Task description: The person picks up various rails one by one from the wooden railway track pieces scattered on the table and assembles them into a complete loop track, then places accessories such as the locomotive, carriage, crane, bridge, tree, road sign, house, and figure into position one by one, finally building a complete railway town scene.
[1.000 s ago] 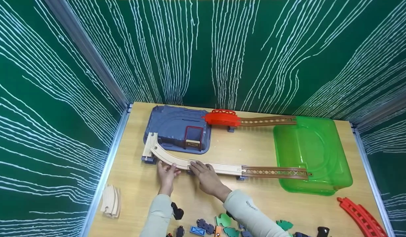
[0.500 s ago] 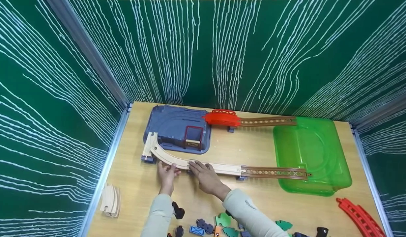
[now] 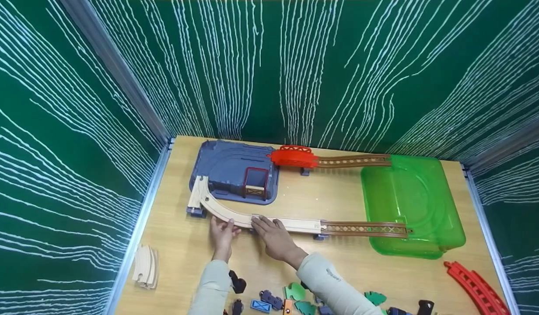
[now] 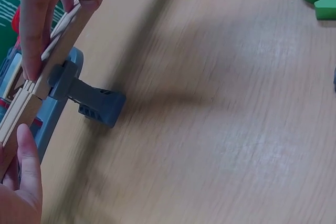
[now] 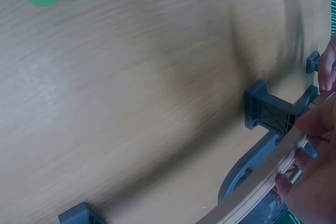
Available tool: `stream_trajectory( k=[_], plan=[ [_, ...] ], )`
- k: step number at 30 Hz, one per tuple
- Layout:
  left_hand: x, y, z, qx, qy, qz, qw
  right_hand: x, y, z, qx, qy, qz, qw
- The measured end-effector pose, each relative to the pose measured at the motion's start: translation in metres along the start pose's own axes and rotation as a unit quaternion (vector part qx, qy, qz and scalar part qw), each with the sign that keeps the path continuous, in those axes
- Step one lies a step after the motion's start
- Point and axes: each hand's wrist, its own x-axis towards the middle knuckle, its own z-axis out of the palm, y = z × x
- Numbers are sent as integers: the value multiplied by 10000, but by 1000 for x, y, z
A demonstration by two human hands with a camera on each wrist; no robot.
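Observation:
My left hand [image 3: 222,238] pinches the curved wooden track [image 3: 217,206] at its near edge. In the left wrist view its thumb [image 4: 29,156] lies along the track's side, with other fingers partly hidden below. My right hand [image 3: 276,240] grips the straight wooden track [image 3: 302,225] at its left end, close to where the two pieces meet. In the right wrist view, its thumb is on one side and fingertips [image 5: 283,183] are on the other. A grey-blue support [image 4: 100,100] stands beneath the joint. The curved piece reaches another wooden track [image 3: 196,194] at the left.
Behind lies a grey-blue base [image 3: 225,157], linked by a red bridge [image 3: 293,158] and brown track [image 3: 352,161] to a green bin [image 3: 427,201]. Another brown track [image 3: 363,229] continues rightward. Spare wooden curves [image 3: 145,267], red track [image 3: 477,286] and several train pieces [image 3: 271,299] lie nearer.

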Motion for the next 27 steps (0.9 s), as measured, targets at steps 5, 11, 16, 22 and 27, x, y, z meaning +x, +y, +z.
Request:
stream_trajectory(
  k=[5,11,16,22,27],
  plan=[
    [-2,-2,0,117,57,-121,9998,-2,-1,1,-7,34,-1,10000],
    [-25,32,12,251,255,-230,9991,-3,-2,-1,-17,20,-9,10000],
    [-3,-2,-1,296,19,-248,9993,-4,-3,-1,-28,-3,8,10000],
    [20,-29,-21,-29,-584,-292,9979,-5,-3,0,3,96,-36,9999],
    [-1,21,-10,354,-490,-789,9950,-4,-2,4,-50,40,-48,10000]
  ],
)
